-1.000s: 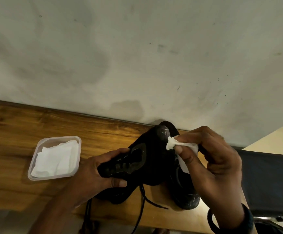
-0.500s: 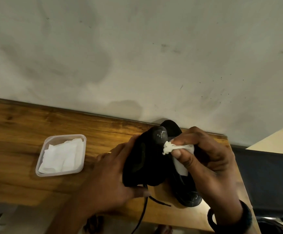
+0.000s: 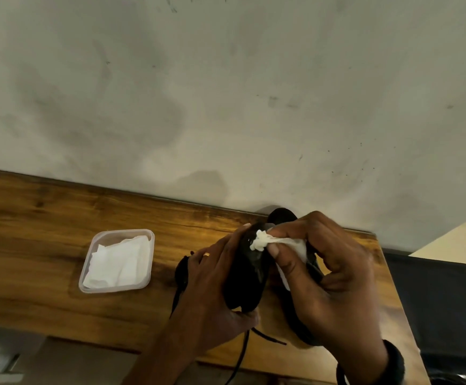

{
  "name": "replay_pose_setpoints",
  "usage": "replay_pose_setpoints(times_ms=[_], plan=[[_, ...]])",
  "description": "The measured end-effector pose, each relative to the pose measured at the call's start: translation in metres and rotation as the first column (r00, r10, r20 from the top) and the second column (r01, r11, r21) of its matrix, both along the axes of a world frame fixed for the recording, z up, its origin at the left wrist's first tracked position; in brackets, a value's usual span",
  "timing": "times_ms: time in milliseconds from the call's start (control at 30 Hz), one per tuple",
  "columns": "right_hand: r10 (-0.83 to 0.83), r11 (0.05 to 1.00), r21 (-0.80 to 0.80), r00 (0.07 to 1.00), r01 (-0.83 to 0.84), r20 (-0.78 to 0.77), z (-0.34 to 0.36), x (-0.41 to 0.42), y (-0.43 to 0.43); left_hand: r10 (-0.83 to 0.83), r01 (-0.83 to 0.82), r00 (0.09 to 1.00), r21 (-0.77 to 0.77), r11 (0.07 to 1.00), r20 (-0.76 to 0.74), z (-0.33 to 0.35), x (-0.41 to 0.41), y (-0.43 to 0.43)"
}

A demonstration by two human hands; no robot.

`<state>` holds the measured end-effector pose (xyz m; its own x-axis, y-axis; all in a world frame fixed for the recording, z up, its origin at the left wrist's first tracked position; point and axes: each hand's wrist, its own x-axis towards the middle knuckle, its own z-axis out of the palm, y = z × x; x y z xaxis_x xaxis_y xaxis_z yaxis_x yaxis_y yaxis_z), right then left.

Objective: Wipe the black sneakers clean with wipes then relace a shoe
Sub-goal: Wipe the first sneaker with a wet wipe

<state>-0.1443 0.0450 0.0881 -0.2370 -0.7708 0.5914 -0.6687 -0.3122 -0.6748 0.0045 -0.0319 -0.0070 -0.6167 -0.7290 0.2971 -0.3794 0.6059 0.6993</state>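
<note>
My left hand (image 3: 212, 290) grips a black sneaker (image 3: 247, 276) and holds it up on edge above the wooden table (image 3: 45, 226). A crumpled white wipe (image 3: 276, 244) is pinched in my right hand (image 3: 334, 276), and its bunched tip touches the sneaker near the toe. The second black sneaker (image 3: 300, 320) lies on the table under my right hand, mostly hidden, with its toe by the wall. Black laces (image 3: 243, 348) dangle from the held sneaker over the table's front edge.
A clear plastic tub (image 3: 87, 268) with white wipes (image 3: 118, 262) in it stands on the table to the left of the shoes. A stained wall (image 3: 226, 107) runs along the table's far edge. Dark furniture (image 3: 443, 301) sits past the table's right end.
My left hand has turned the sneaker from sole-up to standing on edge and moved to wrap round its side. My right hand keeps the wipe at the toe.
</note>
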Motion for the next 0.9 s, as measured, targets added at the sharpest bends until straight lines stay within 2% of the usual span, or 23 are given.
replay_pose_setpoints(times_ms=[100, 200, 400, 633, 800, 900], plan=[[0.139, 0.989, 0.043, 0.990, -0.138, -0.003, 0.006, -0.004, 0.006, 0.009, -0.010, 0.999, -0.030, 0.999, -0.036, -0.001, 0.002, 0.000], [0.218, 0.972, 0.096, 0.976, -0.214, -0.031, 0.010, -0.013, 0.010, 0.001, 0.001, 1.000, -0.064, 0.998, 0.028, -0.004, 0.003, -0.003], [0.029, 0.999, 0.049, 0.996, -0.025, -0.082, 0.004, -0.013, 0.003, -0.021, 0.029, 0.996, -0.100, 0.995, 0.085, -0.005, 0.001, -0.003], [0.229, 0.965, 0.140, 0.972, -0.221, -0.045, 0.007, -0.018, 0.011, -0.016, 0.022, 0.997, -0.078, 0.997, 0.076, -0.010, 0.003, -0.006], [0.076, 0.993, 0.093, 0.995, -0.070, -0.069, 0.005, -0.014, 0.005, 0.002, 0.015, 0.994, -0.148, 0.989, 0.113, -0.009, 0.001, -0.004], [0.113, 0.990, 0.089, 0.990, -0.105, -0.089, 0.004, -0.012, 0.005, 0.006, 0.021, 0.987, -0.170, 0.985, 0.159, -0.011, 0.003, -0.006]])
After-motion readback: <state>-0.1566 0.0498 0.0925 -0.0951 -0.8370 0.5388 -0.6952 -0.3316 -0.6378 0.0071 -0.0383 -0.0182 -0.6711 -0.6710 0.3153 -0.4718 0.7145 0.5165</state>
